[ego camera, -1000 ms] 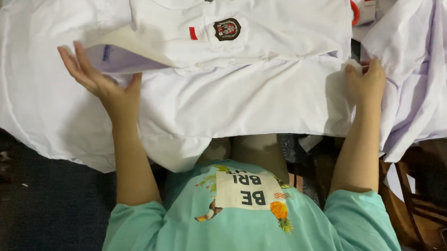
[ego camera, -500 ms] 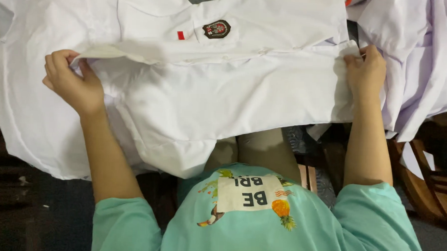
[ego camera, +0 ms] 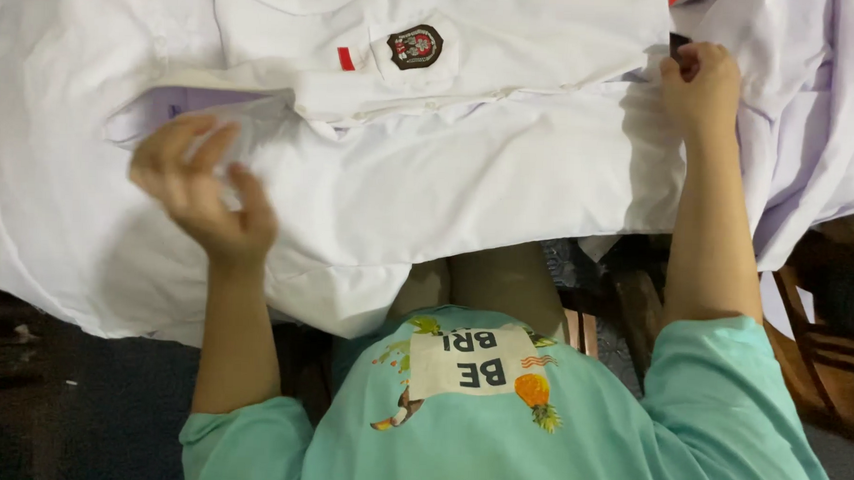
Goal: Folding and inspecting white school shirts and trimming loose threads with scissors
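White shirt [ego camera: 467, 175] lying crosswise, right hand [ego camera: 702, 84] pinching its edge

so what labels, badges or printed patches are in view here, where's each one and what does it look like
Embroidered badge: on the white shirt, upper middle; shield shape, dark with red and pale detail.
Small red tab: just left of the badge; upright red rectangle.
Print panel: on the person's teal top, bottom centre; cream rectangle with dark lettering, fruit pictures around it.
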